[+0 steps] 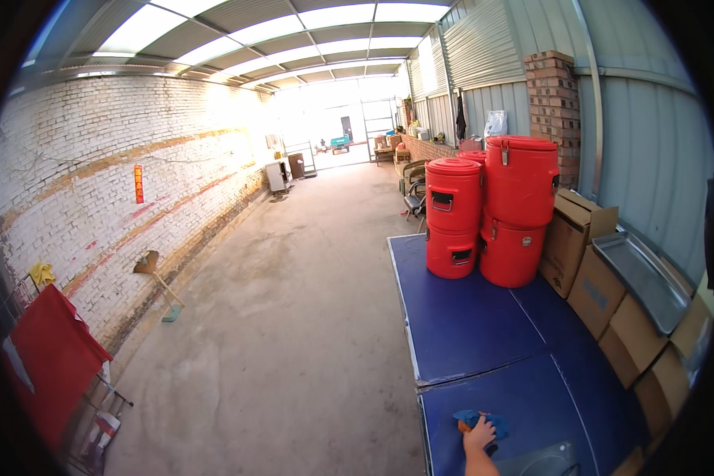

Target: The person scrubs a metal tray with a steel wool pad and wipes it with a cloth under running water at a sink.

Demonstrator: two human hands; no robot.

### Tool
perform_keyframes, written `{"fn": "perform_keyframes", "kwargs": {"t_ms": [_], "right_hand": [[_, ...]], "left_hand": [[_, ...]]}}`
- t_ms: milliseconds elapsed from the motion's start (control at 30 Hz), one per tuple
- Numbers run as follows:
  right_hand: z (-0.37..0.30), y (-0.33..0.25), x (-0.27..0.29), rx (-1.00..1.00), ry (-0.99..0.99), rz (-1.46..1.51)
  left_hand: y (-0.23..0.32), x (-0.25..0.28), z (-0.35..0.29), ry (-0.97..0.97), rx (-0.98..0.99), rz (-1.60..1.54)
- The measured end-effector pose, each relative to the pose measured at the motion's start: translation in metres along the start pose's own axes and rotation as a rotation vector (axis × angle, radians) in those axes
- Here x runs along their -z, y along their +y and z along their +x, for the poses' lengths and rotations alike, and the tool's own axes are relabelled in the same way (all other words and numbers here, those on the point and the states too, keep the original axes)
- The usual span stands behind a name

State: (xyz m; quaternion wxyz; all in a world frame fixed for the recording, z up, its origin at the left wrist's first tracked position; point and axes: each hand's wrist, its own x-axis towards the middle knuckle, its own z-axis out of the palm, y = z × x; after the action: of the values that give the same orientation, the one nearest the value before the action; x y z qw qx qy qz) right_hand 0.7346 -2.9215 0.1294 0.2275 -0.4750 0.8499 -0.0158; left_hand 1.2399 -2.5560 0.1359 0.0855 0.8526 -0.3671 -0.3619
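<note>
My right hand (477, 435) reaches in from the lower edge, over the near part of a blue-topped table (484, 393). Its fingers are closed on a crumpled blue cloth (497, 425), pressed against the tabletop. A small orange-brown patch shows beside the fingers; I cannot tell whether it belongs to the cloth. Close to my wrist lies a flat greyish sheet or tray (543, 460), cut off by the lower edge. My left hand is out of view.
Stacked red insulated barrels (519, 186) stand on the table's far half. Cardboard boxes (597, 289) and a metal tray (642, 278) line its right side. Across the concrete floor (278, 317), a broom (159, 278) leans by the brick wall, near a red cloth (51, 357).
</note>
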Motion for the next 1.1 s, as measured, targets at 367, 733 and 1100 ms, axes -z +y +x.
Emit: {"fn": "perform_keyframes", "kwargs": {"t_ms": [367,733,1100], "right_hand": [[-0.180,0.008,-0.080,0.184,0.134,0.923],[-0.624,0.284,-0.186,-0.968,0.865,0.953],[-0.975,0.255,-0.338,-1.571,2.137,1.791]], "left_hand": [[0.021,0.054,0.130,-0.420,-0.327,0.086],[0.185,-0.001,0.200,-0.419,-0.826,0.417],[0.165,-0.246,-0.218,-1.237,-1.441,0.684]]}}
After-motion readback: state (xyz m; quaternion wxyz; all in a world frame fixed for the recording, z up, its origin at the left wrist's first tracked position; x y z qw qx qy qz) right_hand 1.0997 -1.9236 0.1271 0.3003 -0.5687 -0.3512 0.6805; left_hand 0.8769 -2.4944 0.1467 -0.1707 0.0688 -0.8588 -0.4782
